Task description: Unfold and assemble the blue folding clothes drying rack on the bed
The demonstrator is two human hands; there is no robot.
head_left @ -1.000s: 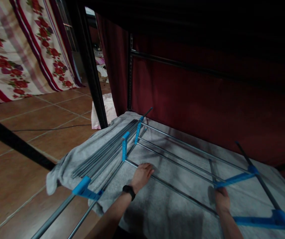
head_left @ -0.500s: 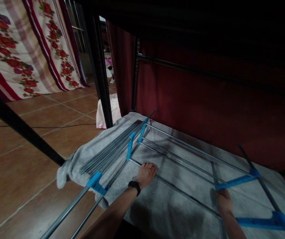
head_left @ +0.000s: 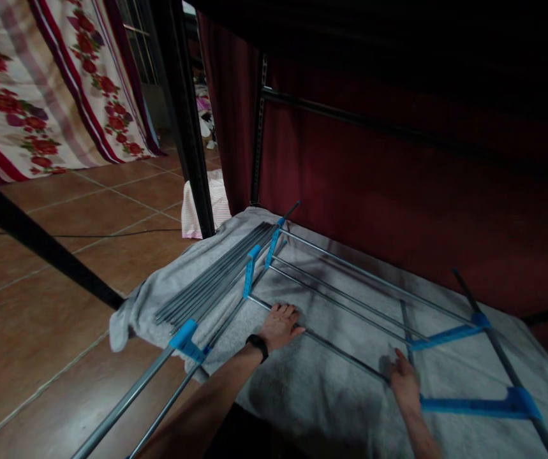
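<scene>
A frame of thin metal rods joined by blue plastic connectors lies on a grey blanket (head_left: 321,395). My left hand (head_left: 279,326), a black band on its wrist, is closed over the front metal rod (head_left: 340,352) near its left end. My right hand (head_left: 404,381) is at the same rod's right end, its fingers curled there and partly hidden. Just right of it sits a blue connector (head_left: 474,407); another blue connector (head_left: 446,336) is farther back. On the left, an upright blue connector (head_left: 250,273) meets the front rod.
Several loose metal rods (head_left: 216,277) lie bundled on the blanket's left side. Longer tubes (head_left: 125,401) with a blue connector (head_left: 188,341) stick out over the tiled floor. Black metal posts (head_left: 192,146) and a dark red curtain (head_left: 374,185) enclose the blanket.
My right hand has moved left, from beside the back right connector to the front rod's right end. My left hand stays on the rod. The view has shifted slightly.
</scene>
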